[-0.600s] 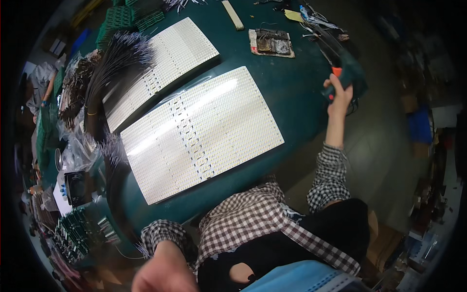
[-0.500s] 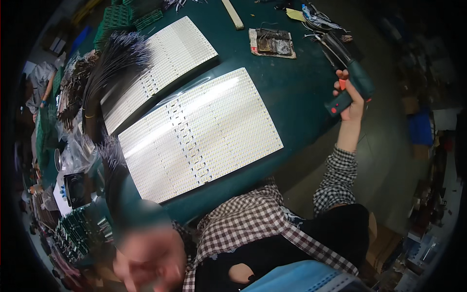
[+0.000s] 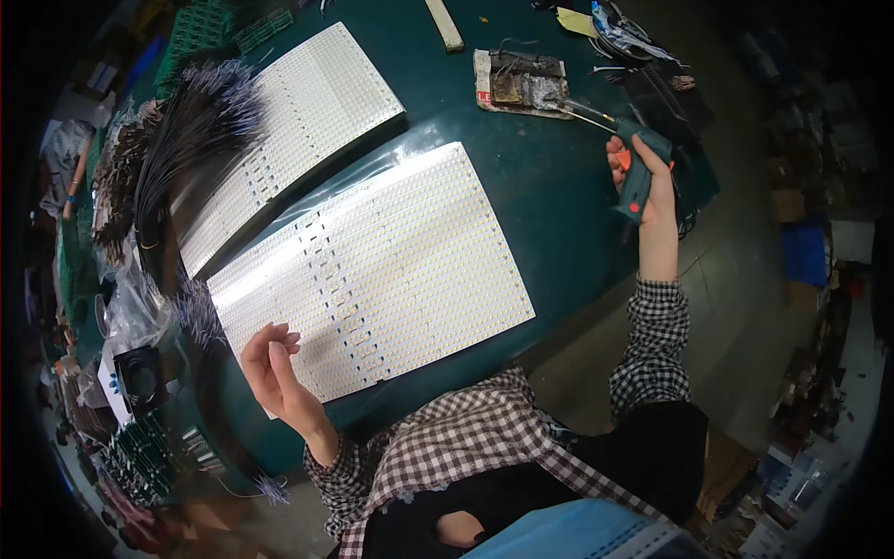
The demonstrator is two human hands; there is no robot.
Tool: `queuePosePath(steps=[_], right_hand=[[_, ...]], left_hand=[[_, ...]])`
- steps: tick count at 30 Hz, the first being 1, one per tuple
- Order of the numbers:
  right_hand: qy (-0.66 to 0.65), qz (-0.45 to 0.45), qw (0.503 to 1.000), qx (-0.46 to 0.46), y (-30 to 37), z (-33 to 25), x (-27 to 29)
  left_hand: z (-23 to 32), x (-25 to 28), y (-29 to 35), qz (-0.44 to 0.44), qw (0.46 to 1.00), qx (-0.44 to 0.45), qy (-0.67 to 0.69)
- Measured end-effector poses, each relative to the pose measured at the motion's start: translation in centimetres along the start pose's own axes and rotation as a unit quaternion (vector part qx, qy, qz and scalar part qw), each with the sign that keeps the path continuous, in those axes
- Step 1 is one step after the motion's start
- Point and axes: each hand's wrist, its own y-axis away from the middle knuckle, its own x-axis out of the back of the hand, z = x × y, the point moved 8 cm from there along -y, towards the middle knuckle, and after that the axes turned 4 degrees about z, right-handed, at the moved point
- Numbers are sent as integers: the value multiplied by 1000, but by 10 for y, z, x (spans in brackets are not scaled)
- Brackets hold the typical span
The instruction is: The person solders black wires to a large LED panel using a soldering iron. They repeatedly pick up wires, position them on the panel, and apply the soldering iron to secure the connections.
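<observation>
My right hand (image 3: 649,177) grips a dark green soldering gun (image 3: 636,193) with an orange trigger. Its metal tip reaches to the edge of a small scorched metal tray (image 3: 531,86) on a stained white pad. At lower left, my left hand (image 3: 284,377) is over the near corner of a white LED panel (image 3: 438,242); its fingers are loosely bent, the thumb stands apart and nothing shows between them. Whether it touches the panel I cannot tell. Another LED panel (image 3: 326,79) lies behind, with a bundle of dark wires (image 3: 177,140) across its left end.
Green circuit boards (image 3: 144,461) and a clear plastic bag (image 3: 140,303) crowd the left side. Loose cables (image 3: 629,37) lie at the far right of the green table (image 3: 559,205). A pale strip (image 3: 445,23) sits at the back. The floor (image 3: 736,307) shows to the right.
The soldering gun has swung left, and its tip is now at the scorched tray. My left hand, smeared low at the left before, is now over the near panel. Both panels sit slightly differently in view.
</observation>
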Motion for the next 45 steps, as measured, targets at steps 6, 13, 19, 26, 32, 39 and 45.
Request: queuePosePath(steps=[6,13,19,26,32,39,45], right_hand=[[22,16,997,68,2,-22,17],[72,1,997,14,-3,-16,4],[306,24,913,268,35,-51,-25],[700,-45,513,494,80,-26,-81],[682,-18,514,520,85,-36,-83],[597,-51,684,415,79,-29,-63],[133,23,990,40,14,-29,-2]], left_hand=[[-1,-2,-2,1,1000,1,-9],[-3,-9,-2,-7,1000,4,3],[-5,-4,-1,2,1000,-3,-1],[-5,-4,3,-1,1000,-1,7],[-7,-2,4,3,1000,6,13],[-3,0,5,0,1000,-15,7],[-10,-3,7,-5,999,6,34]])
